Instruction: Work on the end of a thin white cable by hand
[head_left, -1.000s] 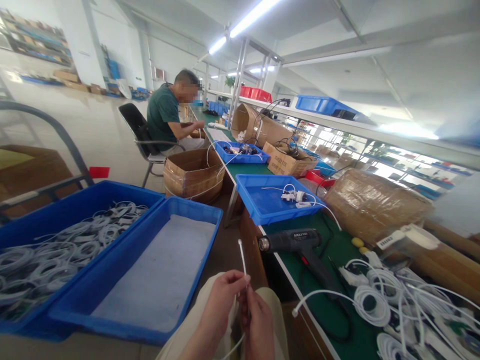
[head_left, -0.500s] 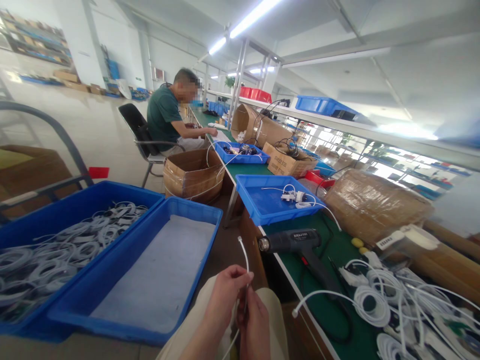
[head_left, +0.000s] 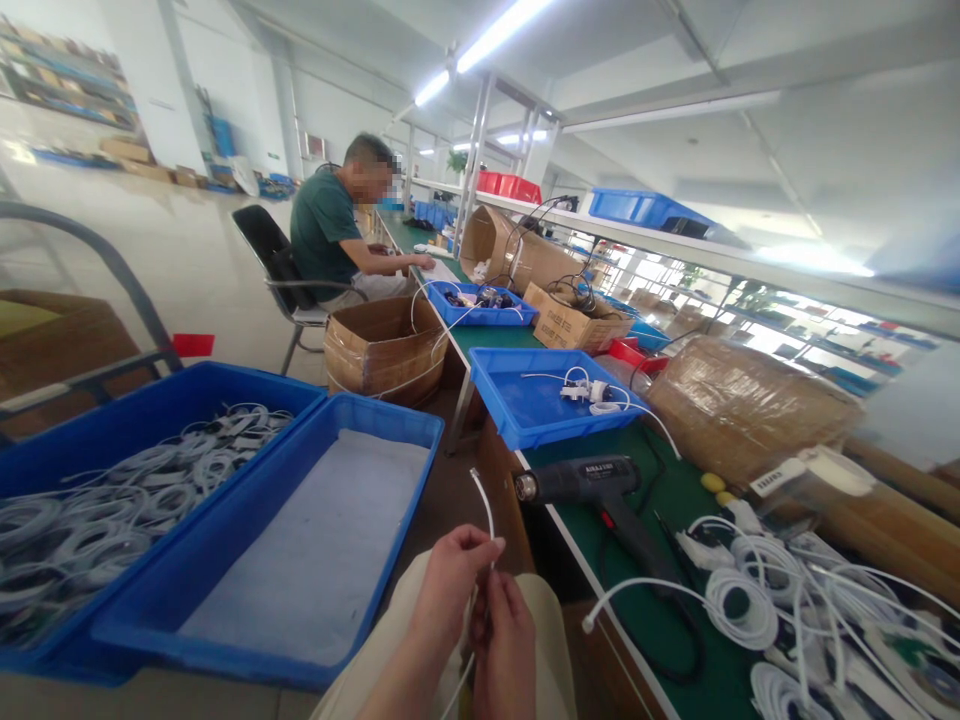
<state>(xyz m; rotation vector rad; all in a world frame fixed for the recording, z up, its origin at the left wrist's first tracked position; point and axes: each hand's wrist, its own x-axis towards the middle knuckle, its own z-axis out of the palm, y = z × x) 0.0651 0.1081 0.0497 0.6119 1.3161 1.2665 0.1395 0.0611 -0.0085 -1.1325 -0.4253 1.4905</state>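
Above the lap, the left hand's (head_left: 461, 570) grip is pinched on a white cable (head_left: 484, 503), whose tip rises free; the right hand (head_left: 506, 640) clamps it just below. A heat gun (head_left: 589, 481) (nozzle overhanging) lies on the desk (head_left: 686, 482).

The room is bright, lit by white ceiling tubes (head_left: 504, 35) far beyond and above the left hand (head_left: 459, 565), while a washed-out glow (head_left: 814, 260) spreads high and far to the right of the right hand (head_left: 508, 635). The pale floor (head_left: 217, 270) beyond and left of the left hand carries soft reflections; the wrapped carton (head_left: 750, 400), well right of both hands, shows streaky glare. Deep shade fills the gap beside the surface (head_left: 666, 635), just up and right of the right hand. Wide-angle distortion tilts and stretches things toward the edges, away from both hands. Far beyond them, small details blur, and mosaic squares cover the face of a seated person (head_left: 322, 235).
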